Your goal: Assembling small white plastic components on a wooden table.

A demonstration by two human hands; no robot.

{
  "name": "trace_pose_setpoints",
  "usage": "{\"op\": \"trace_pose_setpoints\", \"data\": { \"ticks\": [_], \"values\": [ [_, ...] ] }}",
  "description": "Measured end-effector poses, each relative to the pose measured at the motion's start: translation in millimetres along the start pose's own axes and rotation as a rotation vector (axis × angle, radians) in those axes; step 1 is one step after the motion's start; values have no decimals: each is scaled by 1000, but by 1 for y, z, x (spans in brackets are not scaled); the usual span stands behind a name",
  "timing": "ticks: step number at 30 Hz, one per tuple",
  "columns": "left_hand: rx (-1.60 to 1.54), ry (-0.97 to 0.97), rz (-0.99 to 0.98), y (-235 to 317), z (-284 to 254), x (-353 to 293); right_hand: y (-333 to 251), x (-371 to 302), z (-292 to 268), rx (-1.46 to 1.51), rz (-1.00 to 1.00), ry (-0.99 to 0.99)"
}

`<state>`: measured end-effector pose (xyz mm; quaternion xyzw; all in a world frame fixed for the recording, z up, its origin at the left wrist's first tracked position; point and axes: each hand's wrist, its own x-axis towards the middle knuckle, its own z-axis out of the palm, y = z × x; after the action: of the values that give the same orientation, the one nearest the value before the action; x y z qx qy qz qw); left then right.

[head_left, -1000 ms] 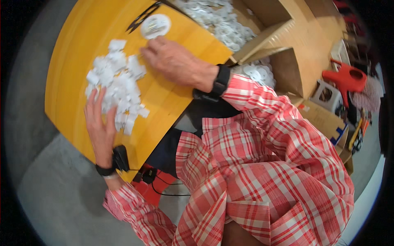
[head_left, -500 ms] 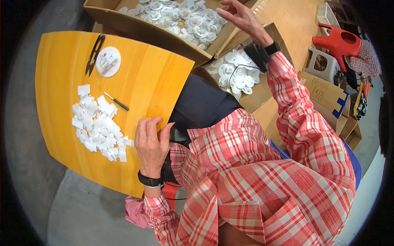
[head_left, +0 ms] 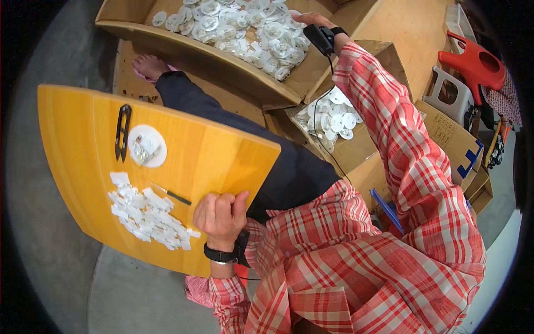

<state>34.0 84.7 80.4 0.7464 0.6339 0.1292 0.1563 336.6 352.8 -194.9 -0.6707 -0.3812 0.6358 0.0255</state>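
My left hand (head_left: 222, 217) rests at the near right edge of a yellow wooden board (head_left: 211, 150), fingers curled in; whether anything is inside cannot be seen. Close to its knuckles lies a small screwdriver (head_left: 179, 196) with a dark handle. Beside that is a heap of small white pieces (head_left: 147, 214). Farther up the board are black thread snips (head_left: 122, 133) and a white disc (head_left: 149, 146) with clear parts on it. My right hand (head_left: 315, 20) is stretched over the large cardboard box, its fingers out near the white round parts (head_left: 239, 28); the wrist device partly covers it.
The large cardboard box (head_left: 222, 69) stands ahead. A smaller carton (head_left: 359, 150) with more white discs (head_left: 334, 119) is at its right. Red (head_left: 475, 61) and grey (head_left: 451, 94) plastic stools stand far right. A thin cable (head_left: 316, 114) hangs from my right wrist.
My right hand has moved left and lower over the large box. The fingers of my left hand have curled in. The view has shifted, so the board appears lower and my foot shows.
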Motion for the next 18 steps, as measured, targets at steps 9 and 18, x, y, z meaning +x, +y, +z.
{"op": "trace_pose_setpoints", "data": {
  "ticks": [9,18],
  "values": [
    [30,-118,-88,4,-13,-1,55,143,-27,-558,-191,-54],
    [-37,-409,-102,16,-12,26,118,154,-70,-770,23,331]
  ]
}}
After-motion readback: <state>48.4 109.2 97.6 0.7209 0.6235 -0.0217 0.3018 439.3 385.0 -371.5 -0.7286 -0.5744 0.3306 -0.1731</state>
